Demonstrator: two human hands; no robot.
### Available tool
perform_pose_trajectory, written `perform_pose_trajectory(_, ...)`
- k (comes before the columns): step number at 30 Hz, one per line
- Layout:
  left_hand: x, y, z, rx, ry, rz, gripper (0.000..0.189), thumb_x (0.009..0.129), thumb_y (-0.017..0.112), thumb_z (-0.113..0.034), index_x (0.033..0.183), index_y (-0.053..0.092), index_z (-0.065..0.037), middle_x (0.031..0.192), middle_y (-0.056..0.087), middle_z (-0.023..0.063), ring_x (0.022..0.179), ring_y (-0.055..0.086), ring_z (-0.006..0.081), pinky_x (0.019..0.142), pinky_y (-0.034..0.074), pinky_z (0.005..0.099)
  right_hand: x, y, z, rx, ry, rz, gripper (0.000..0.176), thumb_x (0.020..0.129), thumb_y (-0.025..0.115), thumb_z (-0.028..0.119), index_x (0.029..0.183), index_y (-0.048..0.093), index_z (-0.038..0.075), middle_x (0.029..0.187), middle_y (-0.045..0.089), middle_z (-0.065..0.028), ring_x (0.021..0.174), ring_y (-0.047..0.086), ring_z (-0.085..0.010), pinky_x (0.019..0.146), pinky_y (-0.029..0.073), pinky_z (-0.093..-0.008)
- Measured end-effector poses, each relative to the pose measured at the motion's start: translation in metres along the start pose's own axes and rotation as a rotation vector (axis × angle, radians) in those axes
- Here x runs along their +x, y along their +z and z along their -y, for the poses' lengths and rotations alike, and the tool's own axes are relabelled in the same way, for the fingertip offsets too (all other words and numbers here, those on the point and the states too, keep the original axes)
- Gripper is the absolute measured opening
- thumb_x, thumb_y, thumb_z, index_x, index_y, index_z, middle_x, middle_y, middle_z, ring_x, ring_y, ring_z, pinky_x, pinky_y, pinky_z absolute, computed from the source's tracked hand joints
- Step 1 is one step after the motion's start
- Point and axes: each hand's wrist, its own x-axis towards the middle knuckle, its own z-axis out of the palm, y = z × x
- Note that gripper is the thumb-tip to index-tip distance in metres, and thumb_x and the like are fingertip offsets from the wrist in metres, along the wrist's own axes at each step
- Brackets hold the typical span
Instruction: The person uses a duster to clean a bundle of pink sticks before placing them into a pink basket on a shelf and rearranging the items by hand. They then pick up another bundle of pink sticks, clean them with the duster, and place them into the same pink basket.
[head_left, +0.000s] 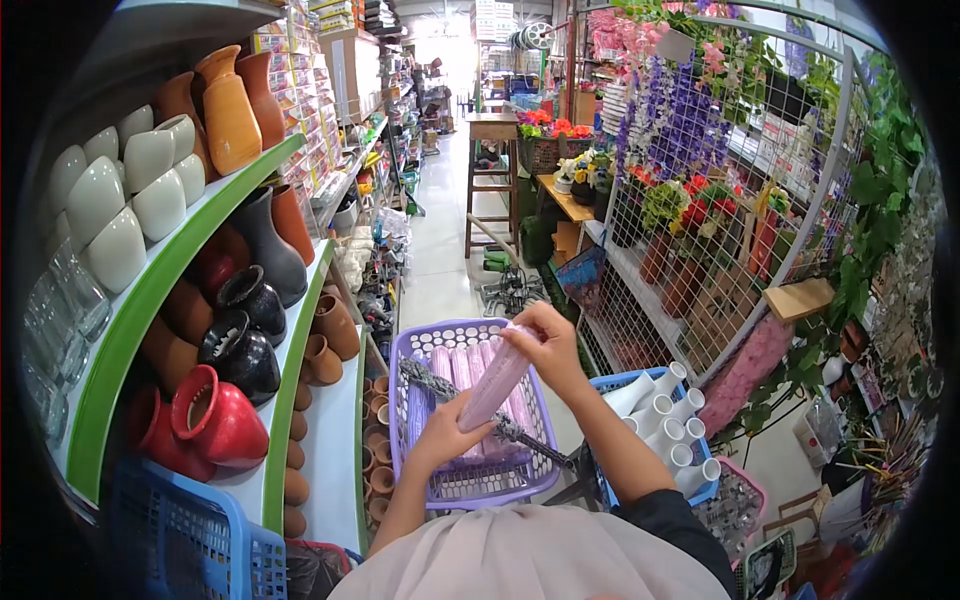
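A pale pink, plastic-wrapped cylinder (492, 388) is held at a slant between my two hands. My left hand (447, 440) is closed around its lower end. At the upper end, my right hand (545, 345) pinches the wrapping with thumb and fingers. Beneath them stands a purple plastic basket (548, 462) with perforated walls. Inside it lie several similar pink wrapped cylinders (461, 364), and purple ones (419, 408) are on its left side. A grey patterned strap (425, 377) crosses over the basket, partly hidden behind the held cylinder and my left hand.
Shelves on the left carry white pots (150, 160), black jars (240, 357) and red vases (220, 415). A blue basket (612, 382) of white vases stands at right, below a wire rack (700, 190) with artificial flowers. A wooden stool (493, 125) stands in the aisle ahead.
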Motion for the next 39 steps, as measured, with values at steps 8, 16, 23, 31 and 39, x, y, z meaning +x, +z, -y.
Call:
perform_pose_trajectory(8,0.017,0.029,-0.032,0.143,-0.015,-0.412,0.064,0.07,0.079,-0.025,0.124,0.052,-0.004,0.099,0.066,0.0226,0.093,0.066,0.0371,0.079,0.052,0.0424,-0.025,0.035,0.008,-0.09,-0.058,0.03,0.02,0.076,0.075,0.016,0.084,0.064,0.002,0.078,0.059,-0.0086,0.071,0.057,-0.0219,0.064,0.045,-0.0319)
perform_pose_trajectory(16,0.013,0.022,-0.036,0.05,-0.017,-0.339,0.045,0.069,0.075,-0.018,0.108,0.057,-0.003,0.089,0.066,0.0224,0.082,0.066,0.0389,0.071,0.053,0.0429,-0.018,0.02,0.007,-0.165,-0.089,0.218,0.015,0.078,0.072,0.015,0.077,0.067,0.001,0.066,0.054,-0.0082,0.059,0.052,-0.0198,0.054,0.04,-0.0316)
perform_pose_trajectory(23,0.01,0.02,-0.035,0.067,-0.01,-0.322,0.044,0.069,0.075,-0.021,0.105,0.057,-0.002,0.086,0.066,0.022,0.081,0.066,0.0388,0.07,0.052,0.0427,-0.022,0.028,0.004,-0.081,-0.069,0.181,0.014,0.078,0.073,0.009,0.074,0.065,-0.002,0.063,0.053,-0.0075,0.054,0.048,-0.0132,0.05,0.036,-0.0279)
perform_pose_trajectory(31,0.01,0.02,-0.027,0.069,-0.016,-0.307,0.046,0.069,0.076,-0.025,0.105,0.058,-0.001,0.086,0.066,0.0228,0.081,0.066,0.0394,0.07,0.052,0.0431,-0.029,0.035,-0.003,-0.14,-0.069,0.175,0.021,0.078,0.074,0.013,0.069,0.061,-0.001,0.061,0.053,-0.009,0.052,0.051,-0.0191,0.05,0.039,-0.0312)
perform_pose_trajectory(39,0.013,0.018,-0.024,0.035,-0.053,-0.251,0.049,0.069,0.077,-0.02,0.109,0.06,0.003,0.09,0.069,0.0194,0.086,0.07,0.0278,0.074,0.053,0.0359,-0.035,0.04,-0.006,-0.154,-0.081,0.179,0.023,0.079,0.073,0.015,0.068,0.06,0.0,0.061,0.054,-0.0095,0.051,0.052,-0.0195,0.049,0.04,-0.0314)
